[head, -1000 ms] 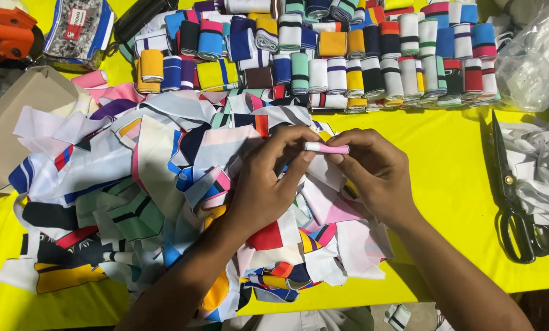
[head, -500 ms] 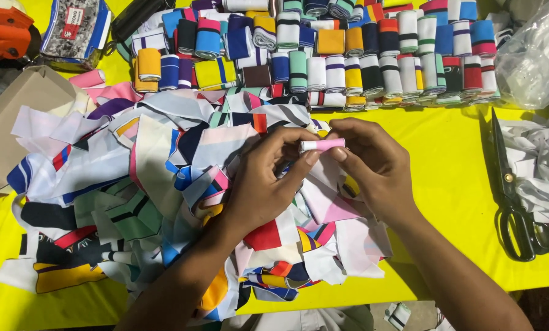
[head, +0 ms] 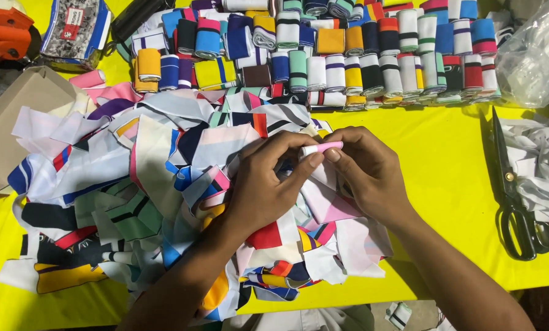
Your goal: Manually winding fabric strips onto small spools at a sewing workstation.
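Pink-white fabric roll (head: 321, 148) pinched between left hand (head: 268, 184), right hand (head: 369, 175).

pink-white fabric roll (head: 322, 148), yellow table (head: 446, 159), black scissors (head: 512, 190)

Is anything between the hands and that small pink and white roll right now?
Nothing visible. The left hand and right hand both pinch the pink and white roll directly at its ends, above the pile of fabric scraps.

A yellow table (head: 452, 184) fills nearly the whole view under even, bright light, with only a dark strip of floor (head: 547, 300) showing past its near edge at the lower right, and no walls or windows visible.
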